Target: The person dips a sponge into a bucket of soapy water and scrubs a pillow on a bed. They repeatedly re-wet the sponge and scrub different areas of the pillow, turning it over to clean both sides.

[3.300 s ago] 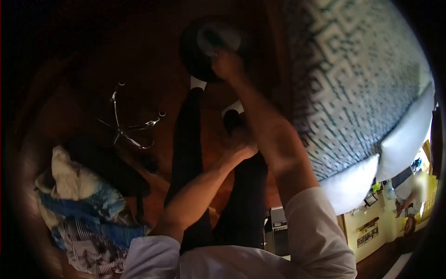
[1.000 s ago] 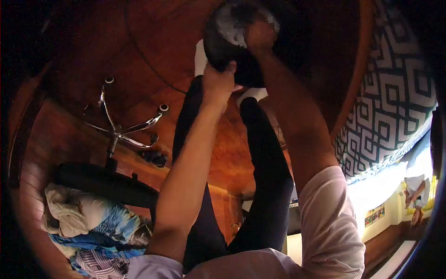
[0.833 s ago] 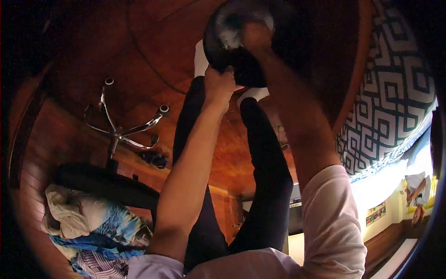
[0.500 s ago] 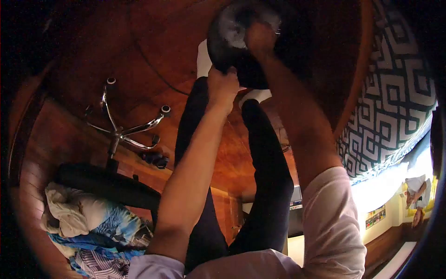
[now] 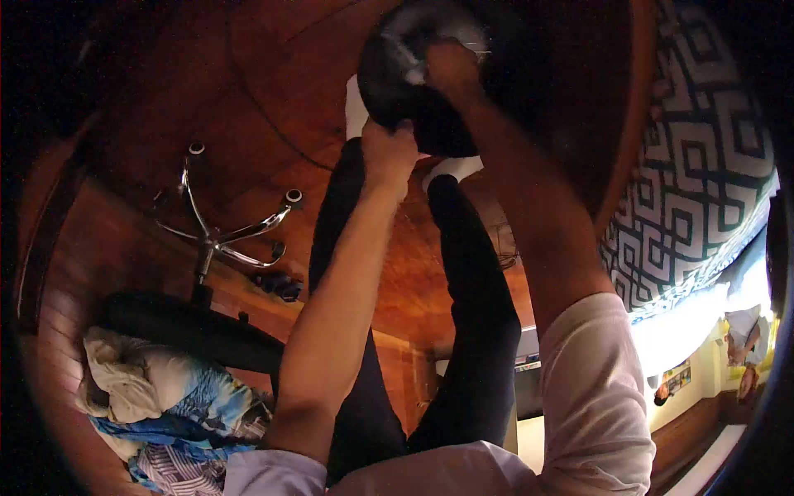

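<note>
A dark, round, glossy object (image 5: 389, 83) is held out in front of my legs, with a pale sheen inside its upper part; its exact kind is not clear in the dim light. My left hand (image 5: 389, 153) is closed around its near left edge, thumb on top. Over the shiny surface, my right hand (image 5: 452, 66) has its fingers curled in, and whatever they hold is too dark to make out. Below the object are my dark-trousered legs (image 5: 475, 281) and pale footwear (image 5: 455, 168).
On the left stands a swivel chair's chrome base (image 5: 211, 244), with a heap of clothes (image 5: 178, 397) nearby. Patterned fabric (image 5: 695, 174) hangs along the right. A thin cable (image 5: 265, 107) lies on the reddish wooden floor (image 5: 273, 50). People (image 5: 744, 347) show at the far right.
The round object and both hands have shifted slightly left. My right hand has moved a little across the shiny surface. At the far right, another person's head has come into view.
</note>
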Demonstrator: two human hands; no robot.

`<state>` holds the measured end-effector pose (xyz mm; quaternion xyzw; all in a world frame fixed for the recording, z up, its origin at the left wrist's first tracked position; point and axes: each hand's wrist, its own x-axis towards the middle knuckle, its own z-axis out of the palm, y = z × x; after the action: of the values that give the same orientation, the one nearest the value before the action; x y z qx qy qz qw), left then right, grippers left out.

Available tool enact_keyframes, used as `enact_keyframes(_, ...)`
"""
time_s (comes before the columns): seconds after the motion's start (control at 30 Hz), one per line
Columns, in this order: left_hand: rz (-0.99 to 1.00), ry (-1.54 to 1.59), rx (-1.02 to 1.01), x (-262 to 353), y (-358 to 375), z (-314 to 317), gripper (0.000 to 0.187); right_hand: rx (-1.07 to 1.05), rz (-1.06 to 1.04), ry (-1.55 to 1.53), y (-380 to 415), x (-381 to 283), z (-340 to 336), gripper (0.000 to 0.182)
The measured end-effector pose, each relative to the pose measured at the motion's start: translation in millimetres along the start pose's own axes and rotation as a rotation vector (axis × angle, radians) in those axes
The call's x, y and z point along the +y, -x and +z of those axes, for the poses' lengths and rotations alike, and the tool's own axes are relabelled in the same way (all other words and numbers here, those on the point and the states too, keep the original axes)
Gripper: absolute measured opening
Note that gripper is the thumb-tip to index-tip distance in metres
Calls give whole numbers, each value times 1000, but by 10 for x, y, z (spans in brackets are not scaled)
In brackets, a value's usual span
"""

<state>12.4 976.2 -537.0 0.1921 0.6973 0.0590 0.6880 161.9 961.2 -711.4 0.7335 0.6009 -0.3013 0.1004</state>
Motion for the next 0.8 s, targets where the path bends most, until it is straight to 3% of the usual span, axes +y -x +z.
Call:
enact_keyframes(0.03, -1, -1, -7, 5, 3, 25, 47, 0, 7, 3, 23, 30, 75, 28)
enact_keyframes(0.1, -89, -90, 87, 25, -29, 19, 50, 388, 206, 73, 6, -14, 219, 27)
enact_keyframes(0.13, -86, -91, 95, 25, -48, -7, 50, 391, 201, 66, -39, -13, 253, 27)
enact_keyframes(0.2, 68, -205, 79, -33, -75, -37, 31, 81, 113, -23, -47, 38, 307, 27)
enact_keyframes(0.23, 59, -208, 73, -137, -106, -51, 31, 74, 121, -22, 16, 43, 299, 27)
enact_keyframes(0.3, 168, -193, 93, -179, -190, -58, 30, 490, 110, 39, 21, 31, 267, 23)
enact_keyframes(0.33, 170, -193, 99, -165, -179, -47, 30, 492, 105, 36, -10, 5, 259, 23)
enact_keyframes(0.4, 99, -91, 119, -126, -120, -14, 29, 116, 335, -58, -66, -68, 241, 22)
enact_keyframes(0.53, -5, -69, 156, -19, -55, 23, 29, 211, 239, -59, 5, -54, 72, 18)
enact_keyframes(0.63, 69, -124, 97, -115, -118, -48, 30, 145, 344, -66, -9, -104, 21, 17)
enact_keyframes(0.7, 78, -141, 118, -169, -168, -45, 31, 174, 158, -77, 26, -25, -14, 15)
enact_keyframes(0.8, 91, -178, 116, -195, -209, -75, 32, 220, 290, -78, 12, -107, 11, 15)
